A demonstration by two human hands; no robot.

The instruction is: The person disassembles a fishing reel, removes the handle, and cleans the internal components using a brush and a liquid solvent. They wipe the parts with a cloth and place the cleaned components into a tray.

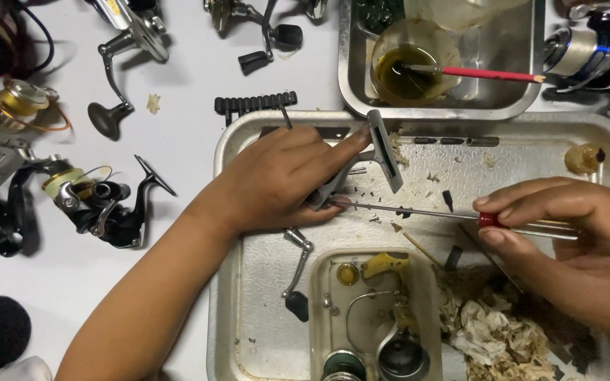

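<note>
Left hand (pixel 277 180) fingers clamped on grey reel part (pixel 383 152) over metal tray (pixel 248 141), right hand (pixel 566 233) fingers pinching red-collared screwdriver (pixel 418 212); keep tip square on part, shaft level, part braced against tray floor, torque gentle.

A grey metal part (pixel 383 152) is held in the left hand (pixel 284 180) over a big silver tray (pixel 248 282). A long thin screwdriver (pixel 453 215) (its grip is red and clear) is held in the right hand (pixel 566 240), and its tip is seen at the left fingers. A black crank handle (pixel 296 271) is seen lying in the tray. Fishing reels (pixel 86 201) are laid on the white table (pixel 178 148).
</note>
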